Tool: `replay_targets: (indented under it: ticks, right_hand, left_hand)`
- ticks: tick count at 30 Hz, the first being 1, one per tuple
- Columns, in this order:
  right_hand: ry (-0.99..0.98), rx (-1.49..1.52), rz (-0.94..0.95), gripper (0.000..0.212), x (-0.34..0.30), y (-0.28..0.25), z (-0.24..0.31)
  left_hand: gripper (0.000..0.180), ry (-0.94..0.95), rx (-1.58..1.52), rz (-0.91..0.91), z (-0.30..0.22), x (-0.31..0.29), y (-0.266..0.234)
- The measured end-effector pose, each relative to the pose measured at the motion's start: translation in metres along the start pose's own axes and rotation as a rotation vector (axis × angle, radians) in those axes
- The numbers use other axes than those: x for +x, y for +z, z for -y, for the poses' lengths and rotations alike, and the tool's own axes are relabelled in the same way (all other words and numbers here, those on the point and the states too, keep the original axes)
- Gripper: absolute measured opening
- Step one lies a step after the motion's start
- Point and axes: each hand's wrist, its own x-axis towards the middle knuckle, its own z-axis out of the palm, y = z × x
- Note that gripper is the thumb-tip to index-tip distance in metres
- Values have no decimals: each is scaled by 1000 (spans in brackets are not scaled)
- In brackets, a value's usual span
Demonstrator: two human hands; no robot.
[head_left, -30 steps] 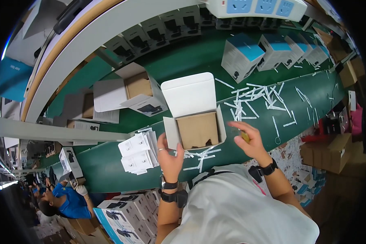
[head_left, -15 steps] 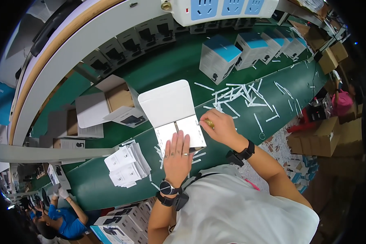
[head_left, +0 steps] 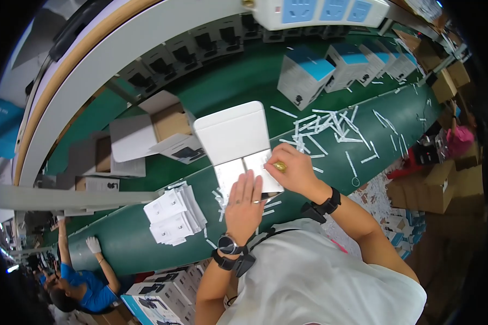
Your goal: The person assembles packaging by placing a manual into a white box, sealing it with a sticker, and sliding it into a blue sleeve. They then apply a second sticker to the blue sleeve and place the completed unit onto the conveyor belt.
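Note:
In front of me on the green bench stands a white box (head_left: 234, 132), its lid flap raised at the far side. White folded sheets (head_left: 230, 171) lie at the top of it, with a dark gap between them. My left hand (head_left: 244, 203) rests flat on the sheets near the box's front edge, fingers stretched out and holding nothing. Over the box's right side, my right hand (head_left: 295, 170) is closed with its fingertips pinched down at the sheets. A small shiny gold-coloured thing (head_left: 280, 166) shows in its fingers; its kind is unclear.
Left of the box lies a stack of white leaflets (head_left: 176, 214). White paper strips (head_left: 331, 127) are scattered to the right. An open carton (head_left: 171, 127) and blue-topped boxes (head_left: 307, 76) stand farther back. A power strip (head_left: 320, 12) hangs above. At lower left works another person (head_left: 87, 287).
My right hand has moved inward from the box's right edge onto the sheets. My left hand stays flat. The whole view has shifted slightly. The other person's hands have moved apart.

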Motion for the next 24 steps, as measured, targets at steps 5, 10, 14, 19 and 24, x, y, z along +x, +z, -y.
replay_targets:
  ticks: [5, 10, 14, 19, 24]
  right_hand:
    - [-131, 88, 34, 13, 31, 33, 37]
    - [-157, -130, 253, 26, 44, 80, 60]
    - [-168, -69, 229, 23, 43, 78, 53]
    - [-83, 621, 412, 20, 45, 72, 53]
    - [272, 913, -224, 29, 86, -21, -55]
  left_hand:
    - [51, -19, 2, -58, 3, -5, 9]
    - [42, -134, -135, 15, 9, -25, 23]
    - [44, -16, -125, -145, 8, -18, 29]
    - [59, -32, -143, -62, 7, -22, 32]
    - [72, 0, -3, -143, 5, -19, 30]
